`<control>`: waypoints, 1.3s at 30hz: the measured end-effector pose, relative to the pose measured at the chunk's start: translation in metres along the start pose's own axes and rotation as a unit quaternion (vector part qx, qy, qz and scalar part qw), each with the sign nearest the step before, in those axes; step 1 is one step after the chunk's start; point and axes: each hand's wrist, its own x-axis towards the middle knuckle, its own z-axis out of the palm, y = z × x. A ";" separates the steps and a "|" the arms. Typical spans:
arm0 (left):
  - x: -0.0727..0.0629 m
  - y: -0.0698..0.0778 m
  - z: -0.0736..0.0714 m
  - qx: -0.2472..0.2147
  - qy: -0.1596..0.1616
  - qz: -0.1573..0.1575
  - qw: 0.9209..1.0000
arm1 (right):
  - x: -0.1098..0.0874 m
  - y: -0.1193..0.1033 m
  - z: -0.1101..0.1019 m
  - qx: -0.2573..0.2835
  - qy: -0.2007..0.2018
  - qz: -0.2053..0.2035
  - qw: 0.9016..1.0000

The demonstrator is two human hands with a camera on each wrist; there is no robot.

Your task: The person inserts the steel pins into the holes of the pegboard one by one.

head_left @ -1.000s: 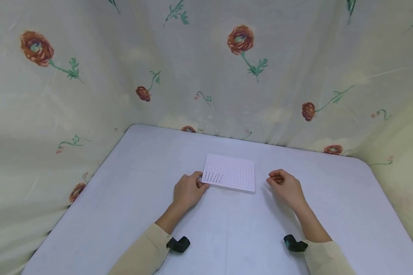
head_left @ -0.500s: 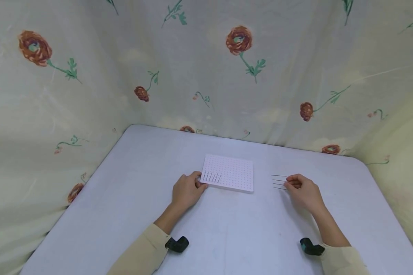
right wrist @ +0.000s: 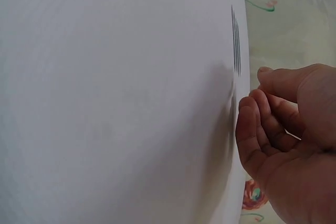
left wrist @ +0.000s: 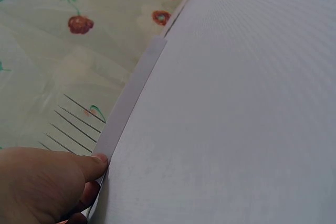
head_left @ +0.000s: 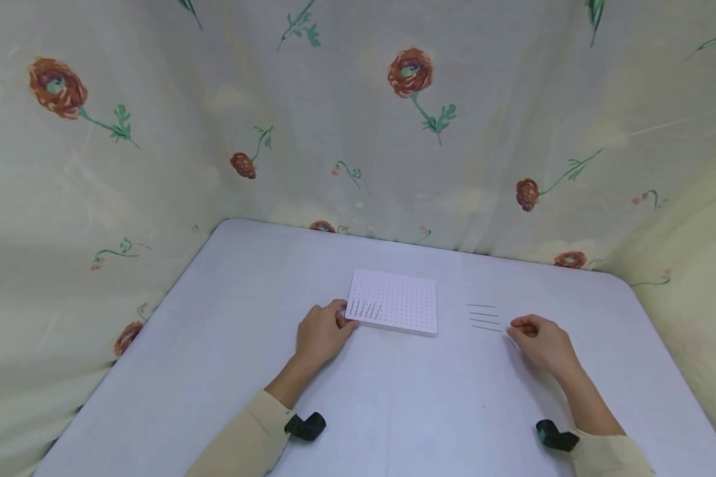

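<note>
My left hand (head_left: 322,334) grips the near left corner of a white perforated board (head_left: 408,305), thumb on its front edge (left wrist: 126,103). Several thin dark rods (head_left: 365,309) stand upright in a row of holes near that corner; their upper parts (left wrist: 79,119) rise above the edge in the left wrist view. Right of the board, several similar thin dark rods (head_left: 484,314) lie side by side on the table. My right hand (head_left: 543,343) hovers just right of their ends, fingers loosely bent, thumb apart from them, with nothing held in the right wrist view.
The table (head_left: 364,404) has a smooth white top with rounded far corners. A floral curtain (head_left: 310,112) hangs behind it and along both sides. Dark wrist cameras (head_left: 306,426) sit at both sleeves.
My right hand has moved right and toward me, away from the board. The rods lying on the table now show where that hand was. My left hand keeps its grip on the board.
</note>
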 end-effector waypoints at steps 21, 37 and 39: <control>0.000 0.001 0.001 0.002 0.002 -0.001 1.000 | 0.001 0.006 0.004 -0.040 -0.010 -0.010 0.999; -0.001 0.001 0.000 -0.003 0.003 -0.001 1.000 | 0.003 -0.004 0.009 -0.055 -0.008 -0.009 0.998; -0.002 0.002 -0.001 -0.004 0.004 0.000 1.000 | 0.004 -0.006 0.010 -0.057 -0.003 -0.016 0.998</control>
